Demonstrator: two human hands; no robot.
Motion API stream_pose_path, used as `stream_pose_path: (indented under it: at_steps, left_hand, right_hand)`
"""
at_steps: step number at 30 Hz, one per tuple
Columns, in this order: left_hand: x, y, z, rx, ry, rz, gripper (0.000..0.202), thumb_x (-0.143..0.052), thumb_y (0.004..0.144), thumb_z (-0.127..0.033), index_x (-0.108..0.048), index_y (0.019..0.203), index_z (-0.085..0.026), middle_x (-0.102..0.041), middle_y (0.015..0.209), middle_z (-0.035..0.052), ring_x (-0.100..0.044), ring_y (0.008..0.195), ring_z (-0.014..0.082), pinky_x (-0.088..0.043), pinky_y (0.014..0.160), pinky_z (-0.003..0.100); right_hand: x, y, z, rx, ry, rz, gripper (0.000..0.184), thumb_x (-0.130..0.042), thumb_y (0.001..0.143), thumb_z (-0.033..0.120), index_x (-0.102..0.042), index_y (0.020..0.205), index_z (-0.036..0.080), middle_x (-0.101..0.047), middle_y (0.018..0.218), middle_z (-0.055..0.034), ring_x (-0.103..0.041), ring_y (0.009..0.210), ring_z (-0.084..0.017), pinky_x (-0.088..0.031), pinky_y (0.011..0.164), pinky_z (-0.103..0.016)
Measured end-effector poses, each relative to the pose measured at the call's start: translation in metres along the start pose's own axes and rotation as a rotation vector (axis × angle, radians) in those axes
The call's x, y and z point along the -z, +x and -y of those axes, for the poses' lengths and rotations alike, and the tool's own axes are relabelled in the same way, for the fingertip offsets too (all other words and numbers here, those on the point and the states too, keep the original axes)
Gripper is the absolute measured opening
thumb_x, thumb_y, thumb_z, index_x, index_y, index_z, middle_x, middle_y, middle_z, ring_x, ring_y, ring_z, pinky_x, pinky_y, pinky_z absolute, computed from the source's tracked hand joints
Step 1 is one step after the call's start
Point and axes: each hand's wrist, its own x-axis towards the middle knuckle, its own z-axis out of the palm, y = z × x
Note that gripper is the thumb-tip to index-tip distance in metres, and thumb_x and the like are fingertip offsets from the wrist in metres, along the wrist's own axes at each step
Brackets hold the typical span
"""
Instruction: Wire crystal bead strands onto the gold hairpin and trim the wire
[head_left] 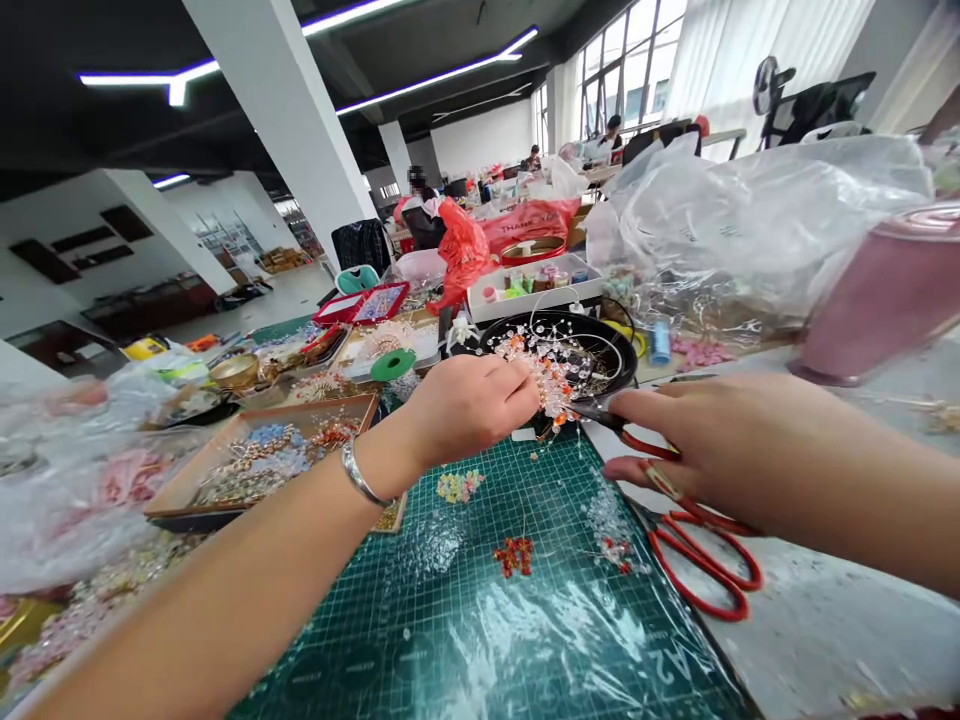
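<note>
My left hand (469, 405) is closed in a pinch on a beaded ornament (541, 375) of clear and orange beads on thin wires, held above a green cutting mat (510, 610). My right hand (720, 445) is wrapped around red-handled scissors (697, 555), whose dark blades point left toward the ornament. A silver bracelet circles my left wrist. Small bead clusters, one red (514, 555) and one pastel (460, 486), lie on the mat below my hands.
A black round tray (600, 345) sits behind the ornament. A wooden tray of beads (262, 455) lies at left, a clear plastic bag (750, 230) and a pink cup (885, 295) at right. People sit at far tables.
</note>
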Motion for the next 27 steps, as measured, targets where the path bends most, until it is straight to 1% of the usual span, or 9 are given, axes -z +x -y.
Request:
stream_pose_path:
  at_steps: [2, 5, 8, 10, 14, 18, 22, 24, 27]
  left_hand:
    - [-0.009, 0.003, 0.003, -0.012, -0.013, 0.017, 0.024, -0.045, 0.097, -0.012, -0.067, 0.09, -0.016, -0.07, 0.08, 0.0039, -0.063, 0.071, 0.0157, -0.047, 0.056, 0.029]
    - [-0.02, 0.006, 0.007, -0.038, -0.013, 0.034, 0.025, -0.043, 0.097, -0.011, -0.067, 0.09, -0.017, -0.07, 0.083, 0.0044, -0.063, 0.071, 0.0164, -0.046, 0.055, 0.03]
    - [-0.028, 0.009, 0.01, -0.052, -0.017, 0.061, 0.025, -0.042, 0.097, -0.011, -0.066, 0.091, -0.017, -0.07, 0.084, 0.0047, -0.062, 0.072, 0.0167, -0.045, 0.055, 0.031]
    - [-0.033, 0.011, 0.012, -0.059, -0.025, 0.076, 0.025, -0.042, 0.096, -0.011, -0.066, 0.091, -0.017, -0.069, 0.084, 0.0046, -0.062, 0.072, 0.017, -0.044, 0.054, 0.031]
    - [-0.039, 0.013, 0.015, -0.056, -0.039, 0.124, 0.022, -0.044, 0.095, -0.011, -0.065, 0.089, -0.017, -0.067, 0.081, 0.0038, -0.06, 0.07, 0.0173, -0.041, 0.053, 0.032]
    - [-0.045, 0.013, 0.02, -0.048, -0.047, 0.162, 0.023, -0.043, 0.095, -0.01, -0.063, 0.087, -0.017, -0.067, 0.082, 0.0042, -0.062, 0.074, 0.0177, -0.043, 0.056, 0.032]
    - [-0.049, 0.012, 0.024, -0.058, -0.057, 0.207, 0.023, -0.042, 0.095, -0.01, -0.063, 0.088, -0.016, -0.067, 0.083, 0.0047, -0.063, 0.076, 0.0183, -0.044, 0.057, 0.032]
    - [-0.051, 0.013, 0.024, -0.066, -0.059, 0.215, 0.022, -0.043, 0.095, -0.01, -0.063, 0.089, -0.016, -0.067, 0.085, 0.0048, -0.064, 0.077, 0.0186, -0.044, 0.057, 0.032]
    - [-0.055, 0.014, 0.024, -0.076, -0.058, 0.2, 0.021, -0.044, 0.095, -0.011, -0.063, 0.089, -0.016, -0.068, 0.086, 0.0046, -0.064, 0.076, 0.0192, -0.044, 0.056, 0.033]
  right_hand:
    - [-0.009, 0.009, -0.008, 0.012, -0.049, 0.022, 0.055, -0.038, 0.086, 0.076, -0.063, 0.095, 0.029, -0.066, 0.071, -0.0053, -0.059, 0.057, -0.026, -0.023, 0.047, -0.033]
    - [-0.014, 0.02, -0.016, 0.006, -0.144, 0.063, 0.056, -0.034, 0.088, 0.074, -0.063, 0.104, 0.028, -0.069, 0.073, -0.0064, -0.063, 0.061, -0.029, -0.019, 0.048, -0.033]
    - [-0.015, 0.028, -0.019, -0.007, -0.192, 0.118, 0.051, -0.035, 0.088, 0.07, -0.062, 0.099, 0.028, -0.07, 0.073, -0.0054, -0.064, 0.062, -0.03, -0.018, 0.049, -0.034]
    - [-0.017, 0.032, -0.021, -0.022, -0.198, 0.141, 0.049, -0.037, 0.087, 0.071, -0.061, 0.096, 0.029, -0.07, 0.074, -0.0045, -0.063, 0.061, -0.029, -0.019, 0.049, -0.033]
    - [-0.023, 0.039, -0.028, -0.034, -0.207, 0.144, 0.048, -0.038, 0.087, 0.072, -0.059, 0.093, 0.03, -0.07, 0.075, -0.0032, -0.06, 0.06, -0.026, -0.022, 0.05, -0.032]
    - [-0.021, 0.046, -0.033, -0.045, -0.244, 0.172, 0.049, -0.042, 0.086, 0.075, -0.057, 0.089, 0.028, -0.069, 0.071, -0.0033, -0.062, 0.065, -0.029, -0.021, 0.05, -0.031]
    - [-0.018, 0.052, -0.033, -0.033, -0.27, 0.217, 0.05, -0.042, 0.087, 0.076, -0.058, 0.091, 0.028, -0.07, 0.072, -0.0039, -0.065, 0.07, -0.032, -0.021, 0.05, -0.032]
    - [-0.018, 0.054, -0.033, -0.007, -0.274, 0.218, 0.049, -0.042, 0.088, 0.074, -0.059, 0.093, 0.028, -0.07, 0.073, -0.0041, -0.065, 0.069, -0.031, -0.021, 0.05, -0.033]
    - [-0.02, 0.057, -0.033, 0.028, -0.265, 0.202, 0.046, -0.046, 0.089, 0.072, -0.061, 0.099, 0.029, -0.07, 0.074, -0.0033, -0.066, 0.067, -0.029, -0.02, 0.05, -0.033]
